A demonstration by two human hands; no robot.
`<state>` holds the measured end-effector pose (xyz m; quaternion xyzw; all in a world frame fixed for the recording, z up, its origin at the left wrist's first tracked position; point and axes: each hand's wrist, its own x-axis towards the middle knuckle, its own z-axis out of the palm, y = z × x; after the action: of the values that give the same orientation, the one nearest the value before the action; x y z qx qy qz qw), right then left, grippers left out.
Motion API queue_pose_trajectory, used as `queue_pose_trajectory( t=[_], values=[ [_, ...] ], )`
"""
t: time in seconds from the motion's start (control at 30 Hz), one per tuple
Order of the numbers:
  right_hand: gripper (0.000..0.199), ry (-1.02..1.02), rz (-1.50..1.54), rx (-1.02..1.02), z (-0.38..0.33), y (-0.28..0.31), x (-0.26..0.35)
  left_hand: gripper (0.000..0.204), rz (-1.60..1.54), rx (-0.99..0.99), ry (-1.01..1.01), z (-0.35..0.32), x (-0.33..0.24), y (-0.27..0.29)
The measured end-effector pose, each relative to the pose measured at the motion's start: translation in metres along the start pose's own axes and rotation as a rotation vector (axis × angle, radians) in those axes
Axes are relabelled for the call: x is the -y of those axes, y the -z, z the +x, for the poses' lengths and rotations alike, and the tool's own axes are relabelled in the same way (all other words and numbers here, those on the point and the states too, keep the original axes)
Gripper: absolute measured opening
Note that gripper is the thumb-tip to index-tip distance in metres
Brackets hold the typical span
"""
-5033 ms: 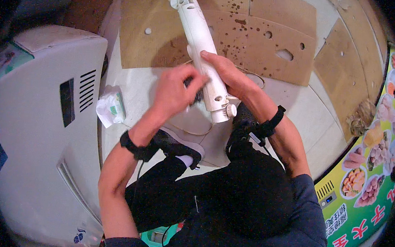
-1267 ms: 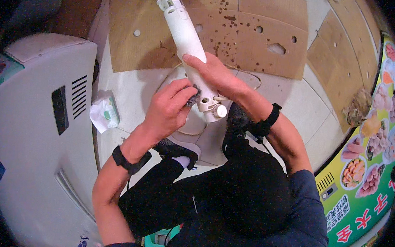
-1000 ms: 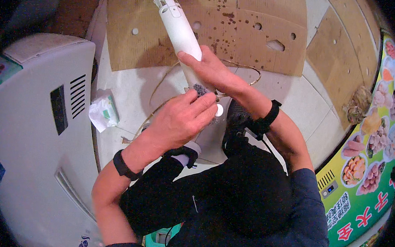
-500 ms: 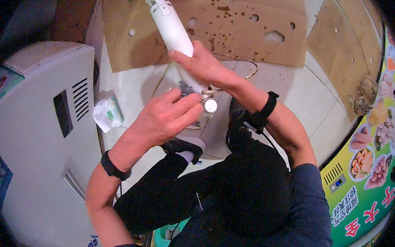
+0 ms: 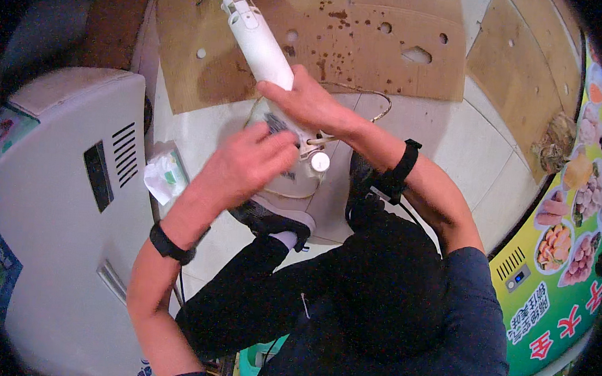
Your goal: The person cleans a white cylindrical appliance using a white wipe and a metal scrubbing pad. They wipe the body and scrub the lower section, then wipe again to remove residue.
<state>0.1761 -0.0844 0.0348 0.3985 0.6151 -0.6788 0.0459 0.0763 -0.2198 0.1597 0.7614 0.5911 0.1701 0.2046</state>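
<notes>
A long white appliance, looking like the stand of an electric fan [image 5: 261, 51], slants from the upper left toward the middle. A round white knob [image 5: 320, 162] and a cable show at its lower end, above a rounded white base [image 5: 293, 185]. My right hand [image 5: 310, 102] is closed around the stand's middle. Close beside its lower part, my left hand [image 5: 251, 157] is bent around a dark grey, fuzzy scouring pad [image 5: 276, 124]. Motion smears its fingers, and they hide part of the pad and stand.
Flattened cardboard [image 5: 406, 50] with stains and holes lies on the tiled floor. A grey-white cabinet [image 5: 60, 173] stands at the left, with a white-green packet [image 5: 166, 176] beside it. Along the right runs a printed freezer chest [image 5: 551, 272]. My shoes [image 5: 271, 221] are close below the stand.
My left hand has moved a little left with the scouring pad, baring more of the stand's lower part. My right hand keeps its grip in nearly the same place.
</notes>
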Motion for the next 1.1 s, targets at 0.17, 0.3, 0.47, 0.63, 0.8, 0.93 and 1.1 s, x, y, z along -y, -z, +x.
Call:
queue_pose_trajectory(
  t=[0.17, 0.3, 0.47, 0.63, 0.8, 0.93, 1.1],
  values=[
    [0.092, -0.004, -0.003, 0.019, -0.001, 0.002, 0.000, 0.021, -0.060, -0.019, -0.136, -0.003, 0.002, -0.002],
    [0.090, 0.032, 0.036, 0.041, 0.000, 0.000, -0.001, 0.023, -0.048, -0.029, -0.098, -0.004, 0.000, -0.006],
    [0.063, 0.038, 0.012, 0.035, 0.001, -0.002, -0.002, 0.021, -0.005, -0.024, -0.107, 0.000, 0.003, -0.006],
    [0.073, -0.017, 0.021, 0.027, -0.003, -0.001, 0.002, 0.021, 0.011, -0.002, -0.192, 0.001, 0.007, -0.003],
    [0.096, -0.030, -0.015, 0.011, -0.006, 0.003, 0.006, 0.022, -0.001, 0.000, -0.118, 0.002, 0.004, -0.005],
    [0.098, -0.024, 0.014, 0.046, -0.004, 0.003, 0.004, 0.023, -0.033, 0.025, -0.149, 0.003, 0.008, -0.007],
    [0.077, -0.047, 0.049, 0.188, 0.001, 0.002, 0.007, 0.027, 0.011, -0.007, 0.020, -0.016, 0.021, -0.005]
  ],
)
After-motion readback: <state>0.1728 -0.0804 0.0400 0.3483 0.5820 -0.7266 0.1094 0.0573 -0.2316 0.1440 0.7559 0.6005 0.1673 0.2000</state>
